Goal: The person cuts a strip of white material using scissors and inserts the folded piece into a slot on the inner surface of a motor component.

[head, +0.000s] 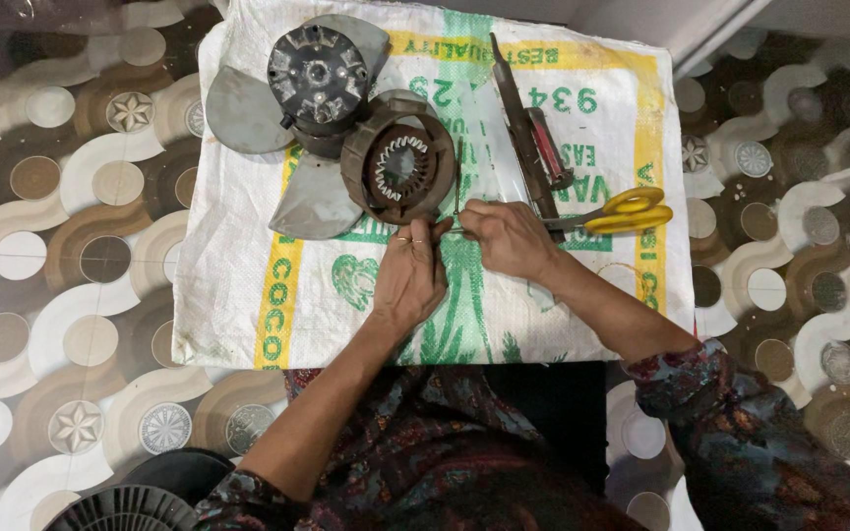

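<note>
Head view: hands (459, 251) hide a thin strip.

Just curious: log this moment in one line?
left hand: pinching thin wire | right hand: on wire | stator, scissors on sack

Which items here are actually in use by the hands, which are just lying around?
In use:
left hand
right hand
thin wire strand pinched between them
brown round motor stator

Lying about:
grey fan blades with dark motor hub
yellow-handled scissors
dark metal bar tool
white woven sack
</note>
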